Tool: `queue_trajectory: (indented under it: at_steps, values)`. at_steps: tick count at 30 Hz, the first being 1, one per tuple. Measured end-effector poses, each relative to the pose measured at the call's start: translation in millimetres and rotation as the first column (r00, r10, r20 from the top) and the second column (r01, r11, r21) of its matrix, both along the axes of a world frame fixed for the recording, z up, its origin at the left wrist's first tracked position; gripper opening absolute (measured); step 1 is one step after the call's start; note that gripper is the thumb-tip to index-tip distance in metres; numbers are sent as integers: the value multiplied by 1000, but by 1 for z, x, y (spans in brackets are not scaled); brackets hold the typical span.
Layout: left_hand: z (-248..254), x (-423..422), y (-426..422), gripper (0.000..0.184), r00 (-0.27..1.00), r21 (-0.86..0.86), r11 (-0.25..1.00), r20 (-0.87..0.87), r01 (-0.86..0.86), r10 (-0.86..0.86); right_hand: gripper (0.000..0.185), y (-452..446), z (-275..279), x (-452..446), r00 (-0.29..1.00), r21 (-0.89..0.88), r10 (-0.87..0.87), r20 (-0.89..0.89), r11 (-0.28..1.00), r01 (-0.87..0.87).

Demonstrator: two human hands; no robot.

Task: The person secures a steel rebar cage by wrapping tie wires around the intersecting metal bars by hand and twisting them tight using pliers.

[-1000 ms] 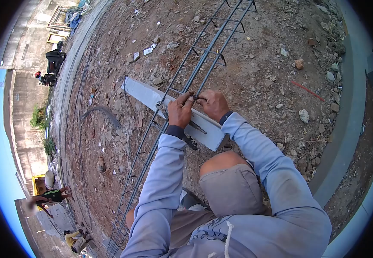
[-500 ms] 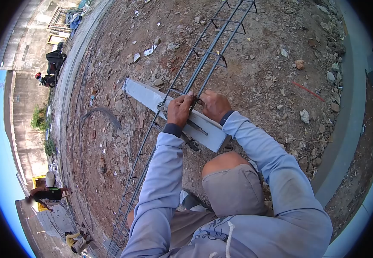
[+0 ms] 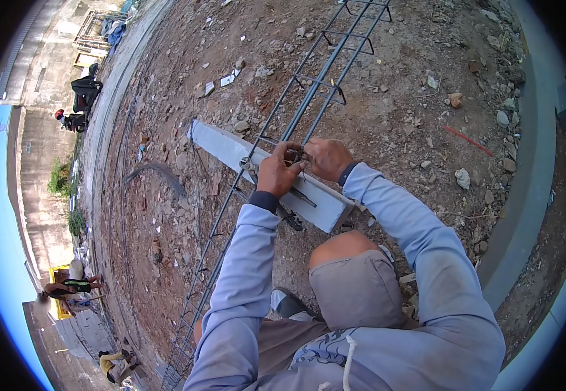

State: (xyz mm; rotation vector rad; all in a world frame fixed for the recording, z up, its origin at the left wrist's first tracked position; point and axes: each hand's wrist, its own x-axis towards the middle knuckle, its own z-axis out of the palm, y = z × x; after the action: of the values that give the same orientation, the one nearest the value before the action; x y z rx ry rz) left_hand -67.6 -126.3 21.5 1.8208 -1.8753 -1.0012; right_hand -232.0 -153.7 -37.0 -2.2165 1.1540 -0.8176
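Observation:
A long rebar cage point(image 3: 319, 72) of thin steel bars and bent stirrups crosses a pale block-like beam point(image 3: 221, 144) lying on the ground. My left hand point(image 3: 279, 172) is closed in a pinch at a bar joint above the beam. Beside it, my right hand point(image 3: 328, 159) pinches at the same joint, its fingertips almost meeting the left ones. What the fingers hold is too small to make out. Under my left hand a slim metal tool point(image 3: 304, 197) rests on the beam. A dark tool-like piece point(image 3: 290, 220) lies at the beam's near edge, partly hidden.
Rubble and stones cover the dirt ground point(image 3: 400, 98). A red strip point(image 3: 469, 141) lies at right, near a concrete edge point(image 3: 530, 189). Two people, one standing point(image 3: 71, 287) and one bending point(image 3: 113, 366), are far left. A motorbike point(image 3: 82, 98) stands at upper left.
My left hand's fingers have lifted and curled into a more open arch, with the thumb showing. My right hand has shifted slightly. The standing person far off has changed posture.

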Motion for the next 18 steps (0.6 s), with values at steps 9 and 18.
queue_trajectory:
  at_steps: [9,18]
  values:
    - [-8,-11,1,45,940,-183,983,334,-3,65,18,-12,36,3,937,129,118,-328,989,-79]
    - [-22,-25,6,36,856,-348,933,505,90,106,18,-13,53,5,911,202,140,-388,977,-64]
